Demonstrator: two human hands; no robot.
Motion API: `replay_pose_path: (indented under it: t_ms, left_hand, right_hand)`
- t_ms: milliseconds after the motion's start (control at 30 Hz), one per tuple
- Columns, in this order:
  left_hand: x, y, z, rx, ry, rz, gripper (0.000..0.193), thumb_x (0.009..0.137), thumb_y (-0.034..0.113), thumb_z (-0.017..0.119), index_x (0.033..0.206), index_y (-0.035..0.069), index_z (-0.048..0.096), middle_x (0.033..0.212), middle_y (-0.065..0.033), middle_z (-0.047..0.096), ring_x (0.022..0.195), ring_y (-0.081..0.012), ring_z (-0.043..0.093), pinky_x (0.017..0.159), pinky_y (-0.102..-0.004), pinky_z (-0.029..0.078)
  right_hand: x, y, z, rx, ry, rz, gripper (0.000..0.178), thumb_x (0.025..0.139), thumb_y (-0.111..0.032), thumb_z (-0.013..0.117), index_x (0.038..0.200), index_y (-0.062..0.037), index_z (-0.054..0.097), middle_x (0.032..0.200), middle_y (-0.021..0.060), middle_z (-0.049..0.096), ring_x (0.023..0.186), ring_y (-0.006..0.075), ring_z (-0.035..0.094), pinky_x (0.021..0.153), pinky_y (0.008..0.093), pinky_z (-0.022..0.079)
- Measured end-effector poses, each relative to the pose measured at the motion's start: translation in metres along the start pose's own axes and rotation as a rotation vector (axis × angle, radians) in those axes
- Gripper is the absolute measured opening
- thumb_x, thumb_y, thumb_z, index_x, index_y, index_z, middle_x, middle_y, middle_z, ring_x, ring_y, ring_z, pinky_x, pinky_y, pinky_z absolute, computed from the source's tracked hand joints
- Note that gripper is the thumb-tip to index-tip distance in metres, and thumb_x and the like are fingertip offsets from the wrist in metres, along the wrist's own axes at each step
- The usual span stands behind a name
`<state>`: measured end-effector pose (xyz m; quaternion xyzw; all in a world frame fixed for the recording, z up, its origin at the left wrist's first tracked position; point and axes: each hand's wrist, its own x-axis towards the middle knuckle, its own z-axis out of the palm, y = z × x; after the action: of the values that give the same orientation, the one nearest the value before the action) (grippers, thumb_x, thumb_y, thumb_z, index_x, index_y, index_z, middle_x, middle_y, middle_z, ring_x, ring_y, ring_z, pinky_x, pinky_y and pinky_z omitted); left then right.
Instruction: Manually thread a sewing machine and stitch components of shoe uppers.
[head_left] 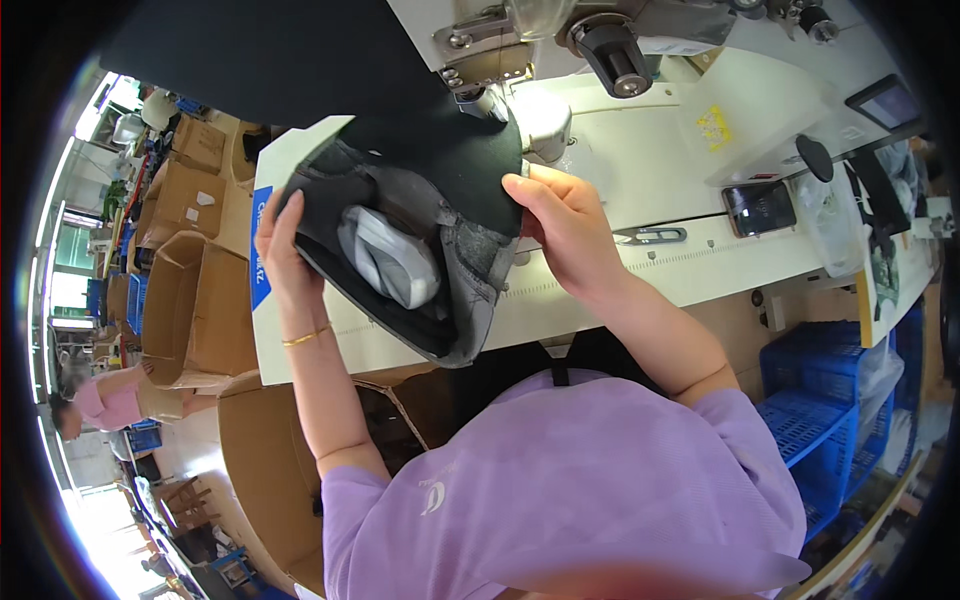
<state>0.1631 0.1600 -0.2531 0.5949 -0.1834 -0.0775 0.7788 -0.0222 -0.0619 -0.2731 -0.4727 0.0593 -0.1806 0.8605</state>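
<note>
A dark grey and black sewn fabric piece [480, 250], shaped like a pouch, hangs between my hands at the sewing machine. Inside its opening shows a crumpled, shiny silver-white part [392, 262]; I cannot make out what it is. My left hand [285, 250] grips the left edge, fingers on the outside. On the right edge, my right hand [562, 222] pinches the fabric between thumb and fingers. The far edge of the piece lies under the needle area of the sewing machine [490, 100], where the exact contact is hidden.
The white table [640, 150] bears a phone [758, 208], small thread snips [650, 236] and a clear plastic bag [832, 225]. Cardboard boxes [205, 310] stand at left, with a person in pink [105, 398] beyond. Blue plastic crates [815, 400] are stacked at lower right.
</note>
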Motion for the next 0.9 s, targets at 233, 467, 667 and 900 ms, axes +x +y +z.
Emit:
replay_pose_path:
  t_ms: [233, 467, 667, 900]
  left_hand:
    - [0.002, 0.006, 0.007, -0.025, 0.057, 0.061, 0.027, 0.095, 0.012, 0.058, 0.113, -0.007, 0.065, 0.106, -0.0119, 0.069, 0.098, -0.0187, 0.066, 0.089, -0.0291, 0.051]
    - [-0.004, 0.008, 0.012, -0.078, 0.102, 0.134, 0.023, 0.094, 0.009, 0.061, 0.108, -0.009, 0.066, 0.1, -0.0128, 0.07, 0.089, -0.0179, 0.068, 0.081, -0.0274, 0.054]
    - [-0.008, 0.011, 0.02, -0.069, 0.136, 0.205, 0.023, 0.094, 0.008, 0.062, 0.108, -0.01, 0.067, 0.1, -0.0122, 0.071, 0.09, -0.0173, 0.068, 0.081, -0.0263, 0.053]
    - [-0.005, 0.011, 0.022, -0.065, 0.126, 0.256, 0.022, 0.095, 0.007, 0.062, 0.108, -0.01, 0.067, 0.099, -0.0121, 0.07, 0.09, -0.0158, 0.067, 0.082, -0.026, 0.053]
  right_hand:
    - [0.008, -0.004, -0.006, -0.092, 0.012, -0.016, 0.023, 0.099, -0.022, 0.057, 0.085, -0.0035, 0.063, 0.078, -0.0006, 0.062, 0.067, 0.0071, 0.058, 0.06, 0.0244, 0.049]
    - [-0.02, 0.003, 0.003, -0.112, 0.035, -0.074, 0.027, 0.103, -0.024, 0.052, 0.103, 0.0006, 0.063, 0.082, -0.0027, 0.059, 0.075, 0.0022, 0.052, 0.067, 0.0221, 0.046]
    - [-0.02, 0.003, 0.003, -0.176, 0.052, -0.127, 0.026, 0.103, -0.022, 0.051, 0.111, 0.001, 0.062, 0.082, -0.0041, 0.056, 0.074, 0.0028, 0.047, 0.069, 0.0216, 0.043]
    - [-0.003, -0.001, -0.002, -0.213, 0.08, -0.122, 0.025, 0.102, -0.022, 0.052, 0.095, -0.0007, 0.063, 0.076, -0.0051, 0.053, 0.071, 0.0025, 0.043, 0.066, 0.022, 0.041]
